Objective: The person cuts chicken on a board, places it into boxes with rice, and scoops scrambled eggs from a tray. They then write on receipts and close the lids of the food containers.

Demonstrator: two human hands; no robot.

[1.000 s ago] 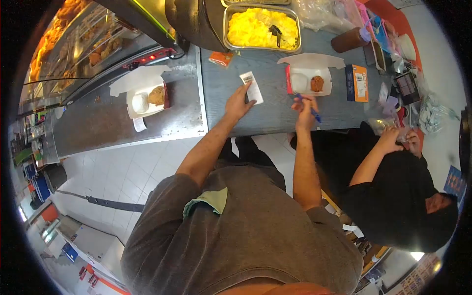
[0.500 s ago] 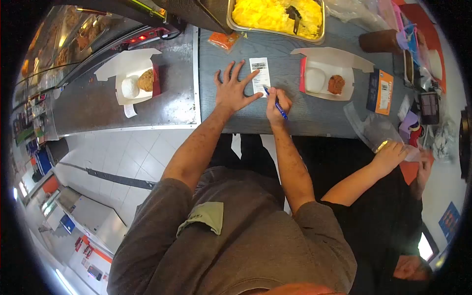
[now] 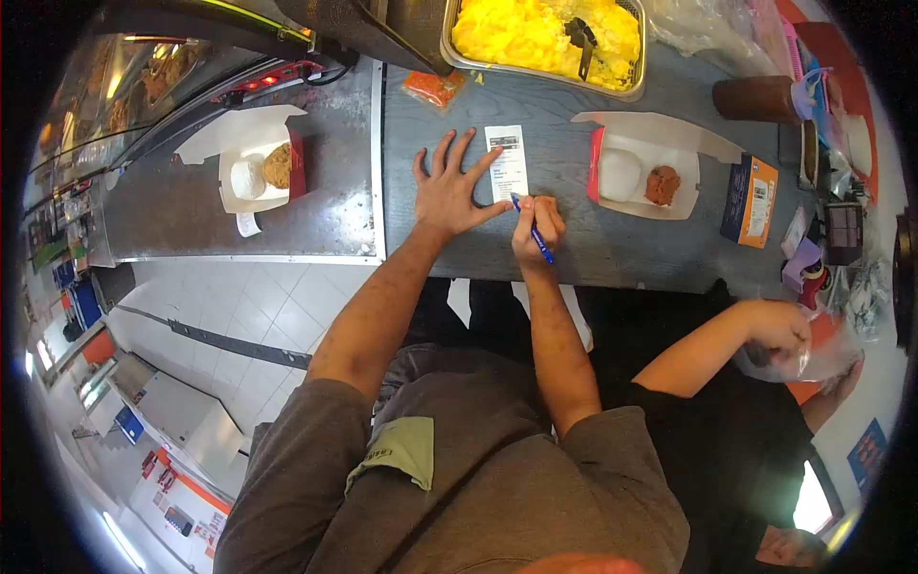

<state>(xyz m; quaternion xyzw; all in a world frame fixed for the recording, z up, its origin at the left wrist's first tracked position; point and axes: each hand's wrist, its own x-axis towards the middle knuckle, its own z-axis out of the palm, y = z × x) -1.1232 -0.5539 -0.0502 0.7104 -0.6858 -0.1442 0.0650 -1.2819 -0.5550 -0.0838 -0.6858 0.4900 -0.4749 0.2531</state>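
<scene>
A white printed receipt (image 3: 508, 163) lies flat on the dark counter. My left hand (image 3: 448, 194) is spread palm down beside it, with the index finger and thumb reaching its left edge. In my right hand (image 3: 541, 232) is a blue pen (image 3: 542, 247), its tip at the lower right part of the receipt. To the right stands an open takeaway box (image 3: 652, 174) holding a white rounded mound and a brown fried piece. A second open box (image 3: 258, 182) with similar contents is on the metal surface to the left, a paper slip hanging from its front.
At the back are a metal tray (image 3: 633, 91) of yellow food with black tongs, and a small packet of orange-red stuff (image 3: 433, 89). An orange and dark-blue box (image 3: 750, 202) stands at right. Close by on the right, a co-worker's hands handle a clear plastic bag (image 3: 832, 346).
The pen tip has shifted slightly down the receipt with my right hand. My left hand stays spread. The co-worker's hand has moved down, now inside or behind the clear bag. The view has tilted slightly.
</scene>
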